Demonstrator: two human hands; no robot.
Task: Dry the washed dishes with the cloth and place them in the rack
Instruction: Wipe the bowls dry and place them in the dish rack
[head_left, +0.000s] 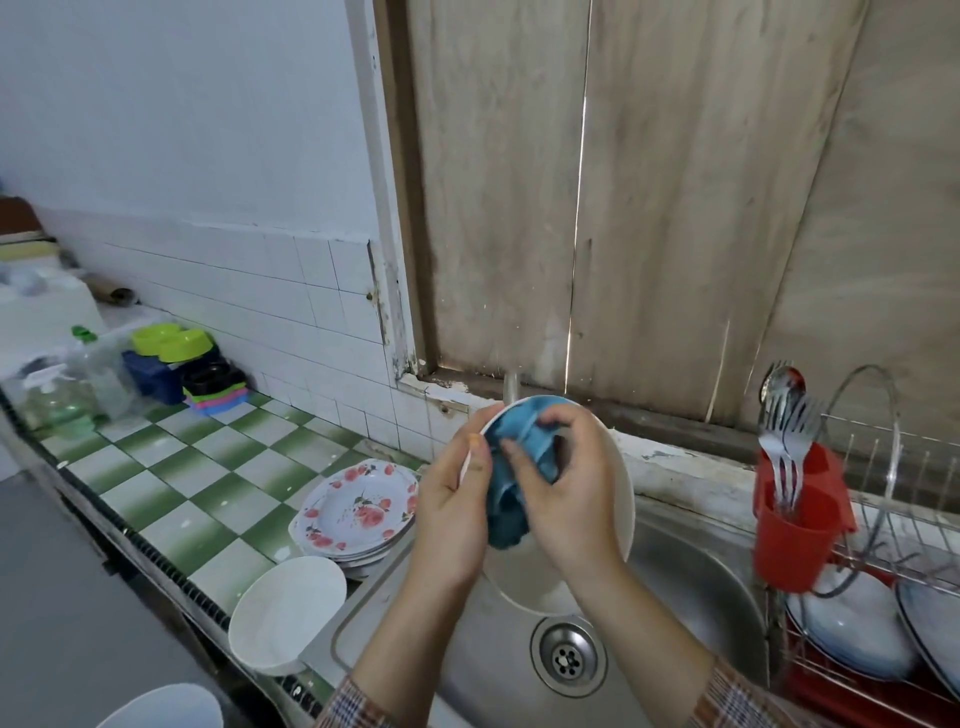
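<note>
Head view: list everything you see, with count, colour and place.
plate: one, white, held over the sink
cloth: one, blue, inside the plate
sink: one, steel, centre
floral plates: a stack, white and pink, counter left of sink
bowls: two, white, near left counter
rack: one, wire, right of sink, two pale plates inside
cutlery holder: one, red, on rack, holding steel cutlery
plastic tubs: several, green, blue, far counter
left hand: holds plate rim
right hand: grips cloth
</note>
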